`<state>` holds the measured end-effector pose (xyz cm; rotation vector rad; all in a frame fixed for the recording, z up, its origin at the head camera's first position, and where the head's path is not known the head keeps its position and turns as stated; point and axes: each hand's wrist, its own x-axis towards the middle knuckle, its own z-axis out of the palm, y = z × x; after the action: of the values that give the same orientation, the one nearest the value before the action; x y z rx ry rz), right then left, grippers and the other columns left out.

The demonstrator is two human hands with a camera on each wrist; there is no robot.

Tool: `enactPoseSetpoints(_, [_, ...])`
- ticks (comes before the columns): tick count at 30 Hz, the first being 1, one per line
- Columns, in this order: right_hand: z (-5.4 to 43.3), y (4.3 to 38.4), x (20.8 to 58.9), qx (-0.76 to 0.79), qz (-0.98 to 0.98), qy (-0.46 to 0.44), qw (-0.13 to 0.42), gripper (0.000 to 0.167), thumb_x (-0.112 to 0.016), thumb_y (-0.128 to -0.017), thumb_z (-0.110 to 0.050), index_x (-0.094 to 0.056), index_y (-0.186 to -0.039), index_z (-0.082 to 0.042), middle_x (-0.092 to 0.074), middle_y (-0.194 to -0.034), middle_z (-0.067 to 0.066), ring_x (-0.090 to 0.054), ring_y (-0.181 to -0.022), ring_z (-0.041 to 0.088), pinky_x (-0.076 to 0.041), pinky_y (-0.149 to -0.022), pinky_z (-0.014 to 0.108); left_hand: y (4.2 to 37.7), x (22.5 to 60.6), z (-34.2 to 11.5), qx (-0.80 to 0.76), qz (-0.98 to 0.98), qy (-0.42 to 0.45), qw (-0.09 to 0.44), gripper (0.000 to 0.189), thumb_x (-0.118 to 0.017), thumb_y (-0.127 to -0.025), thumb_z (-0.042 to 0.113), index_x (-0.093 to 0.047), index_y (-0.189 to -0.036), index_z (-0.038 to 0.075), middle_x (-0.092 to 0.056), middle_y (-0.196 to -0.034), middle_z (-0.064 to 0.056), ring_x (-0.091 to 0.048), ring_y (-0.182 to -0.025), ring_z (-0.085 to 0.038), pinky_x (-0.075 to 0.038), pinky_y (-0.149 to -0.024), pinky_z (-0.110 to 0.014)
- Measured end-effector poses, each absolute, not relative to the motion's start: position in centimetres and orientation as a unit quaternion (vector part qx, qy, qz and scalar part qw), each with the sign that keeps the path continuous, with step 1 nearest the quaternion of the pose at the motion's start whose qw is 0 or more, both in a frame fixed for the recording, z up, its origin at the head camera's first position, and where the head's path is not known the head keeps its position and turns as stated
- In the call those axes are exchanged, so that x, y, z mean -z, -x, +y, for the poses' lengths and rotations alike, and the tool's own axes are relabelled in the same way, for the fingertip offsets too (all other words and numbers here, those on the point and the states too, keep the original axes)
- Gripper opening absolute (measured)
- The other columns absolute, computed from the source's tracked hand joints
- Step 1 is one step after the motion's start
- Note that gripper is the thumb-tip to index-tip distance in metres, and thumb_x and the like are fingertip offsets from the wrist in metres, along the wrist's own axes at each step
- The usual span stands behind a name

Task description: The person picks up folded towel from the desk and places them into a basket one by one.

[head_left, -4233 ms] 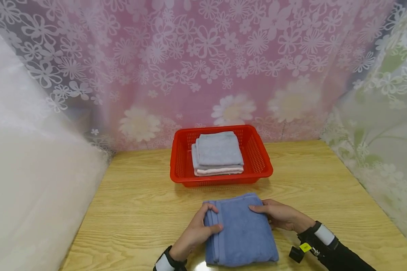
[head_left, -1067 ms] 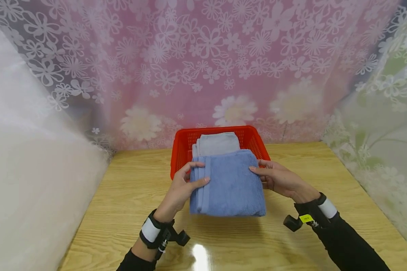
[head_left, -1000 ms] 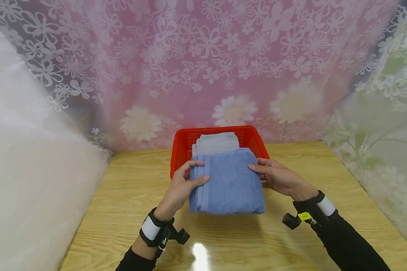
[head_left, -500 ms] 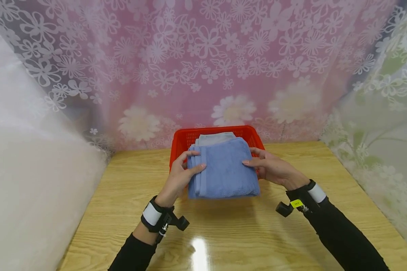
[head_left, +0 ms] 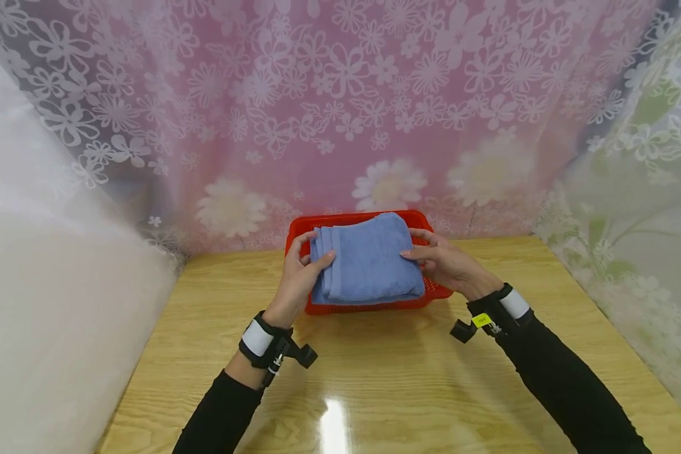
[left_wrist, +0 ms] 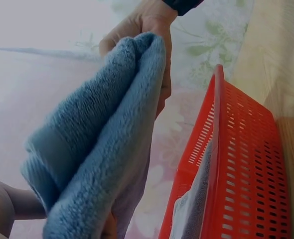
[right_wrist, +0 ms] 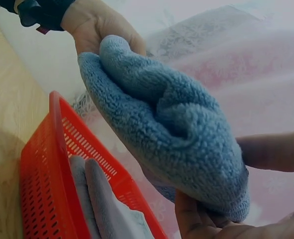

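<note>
A folded blue towel (head_left: 374,261) hangs between my two hands, above the red plastic basket (head_left: 374,308). My left hand (head_left: 297,277) pinches its left edge, thumb on top and the other fingers mostly beneath. On the opposite side my right hand (head_left: 445,261) holds the right edge in the same way. Both wrist views show the towel apart from the basket, higher than its rim. Folded grey and whitish towels (right_wrist: 107,199) lie inside the basket; in the head view the blue towel hides them.
The basket stands near the back of a wooden table (head_left: 397,378), close to a pink floral curtain (head_left: 346,113). Pale sheets hang at the left (head_left: 62,284) and right (head_left: 630,252) of the table.
Both hands have carried the blue towel from the table in front of the basket, up and forward, to over the basket. It now covers the view of the grey towels.
</note>
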<state>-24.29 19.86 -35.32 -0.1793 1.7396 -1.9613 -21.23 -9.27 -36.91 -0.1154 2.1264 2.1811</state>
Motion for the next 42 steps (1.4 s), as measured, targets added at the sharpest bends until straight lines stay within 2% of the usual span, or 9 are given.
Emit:
enactPoseSetpoints(6, [19.7, 25.3, 35.5, 0.733, 0.632, 0.063, 0.245, 0.079, -0.058, -0.100, -0.006, -0.009, -0.161, -0.013, -0.017, -0.165, 0.019, -0.042, -0.127, 0.029, -0.055, -0.092, 0.030, 22.1, 36.8, -9.0, -0.731, 0.680, 0.044, 0.038, 0.069, -0.068, -0.098, 0.017, -0.031, -0.155, 0.028, -0.053, -0.143, -0.016, -0.056, -0.129, -0.038, -0.047, -0.108, -0.062])
enactPoseSetpoints(13, [19.6, 26.8, 35.6, 0.739, 0.633, 0.062, 0.221, 0.070, -0.055, -0.100, -0.002, -0.016, -0.158, -0.013, -0.021, -0.164, 0.016, -0.048, -0.121, 0.022, -0.054, -0.090, 0.027, 23.8, 36.4, -8.7, -0.739, 0.673, 0.027, 0.025, 0.067, -0.065, -0.099, 0.013, -0.029, -0.155, 0.023, -0.053, -0.143, -0.019, -0.056, -0.130, -0.039, -0.047, -0.107, -0.061])
enactPoseSetpoints(20, [19.2, 28.4, 35.5, 0.746, 0.628, 0.041, 0.219, 0.074, -0.056, -0.100, -0.004, -0.014, -0.160, -0.015, -0.020, -0.166, 0.015, -0.043, -0.132, 0.026, -0.051, -0.095, 0.029, 25.6, 36.2, -8.4, -0.716, 0.697, 0.024, 0.023, 0.065, -0.065, -0.099, 0.016, -0.031, -0.154, 0.024, -0.049, -0.149, -0.018, -0.051, -0.136, -0.037, -0.042, -0.112, -0.063])
enactPoseSetpoints(26, [19.3, 29.5, 35.8, 0.749, 0.627, 0.028, 0.214, 0.073, -0.056, -0.101, -0.006, -0.014, -0.159, -0.015, -0.037, -0.150, 0.008, -0.055, -0.107, 0.015, -0.050, -0.091, 0.027, 27.0, 36.2, -8.2, -0.687, 0.726, 0.026, 0.030, 0.066, -0.065, -0.100, 0.018, -0.031, -0.156, 0.025, -0.044, -0.155, -0.017, -0.047, -0.140, -0.037, -0.039, -0.113, -0.064])
enactPoseSetpoints(29, [19.4, 29.9, 36.0, 0.749, 0.627, 0.027, 0.212, 0.071, -0.055, -0.102, -0.007, -0.013, -0.159, -0.015, -0.042, -0.140, 0.003, -0.058, -0.102, 0.013, -0.051, -0.089, 0.026, 27.5, 36.3, -8.1, -0.680, 0.732, 0.029, 0.036, 0.066, -0.065, -0.100, 0.020, -0.030, -0.156, 0.026, -0.042, -0.156, -0.016, -0.046, -0.141, -0.035, -0.038, -0.115, -0.064])
enactPoseSetpoints(30, [19.4, 30.1, 36.1, 0.748, 0.629, 0.026, 0.212, 0.071, -0.055, -0.102, -0.008, -0.014, -0.159, -0.015, -0.043, -0.139, 0.003, -0.059, -0.106, 0.014, -0.052, -0.089, 0.026, 27.6, 36.3, -8.1, -0.678, 0.733, 0.030, 0.038, 0.067, -0.065, -0.100, 0.020, -0.030, -0.156, 0.026, -0.041, -0.157, -0.015, -0.045, -0.142, -0.035, -0.038, -0.115, -0.064])
enactPoseSetpoints(34, [19.1, 30.7, 36.6, 0.744, 0.633, 0.019, 0.213, 0.068, -0.053, -0.103, -0.008, -0.015, -0.159, -0.015, -0.034, -0.154, 0.010, -0.051, -0.123, 0.022, -0.047, -0.101, 0.033, 28.1, 36.6, -8.0, -0.672, 0.738, 0.035, 0.044, 0.067, -0.065, -0.100, 0.020, -0.029, -0.156, 0.026, -0.040, -0.157, -0.015, -0.045, -0.141, -0.034, -0.037, -0.117, -0.061])
enactPoseSetpoints(39, [18.7, 31.5, 37.0, 0.745, 0.631, 0.009, 0.215, 0.071, -0.053, -0.104, -0.008, -0.012, -0.161, -0.015, -0.018, -0.168, 0.013, -0.032, -0.146, 0.033, -0.029, -0.123, 0.049, 29.0, 37.3, -7.7, -0.671, 0.739, 0.031, 0.042, 0.067, -0.065, -0.099, 0.018, -0.030, -0.156, 0.022, -0.040, -0.155, -0.015, -0.046, -0.138, -0.033, -0.038, -0.118, -0.056])
enactPoseSetpoints(42, [18.7, 31.9, 37.2, 0.745, 0.630, 0.003, 0.217, 0.073, -0.053, -0.103, -0.009, -0.011, -0.162, -0.015, -0.015, -0.169, 0.014, -0.024, -0.153, 0.037, -0.023, -0.126, 0.054, 29.4, 37.7, -7.4, -0.664, 0.746, 0.030, 0.040, 0.067, -0.065, -0.099, 0.017, -0.030, -0.156, 0.020, -0.040, -0.154, -0.016, -0.046, -0.137, -0.033, -0.039, -0.117, -0.055])
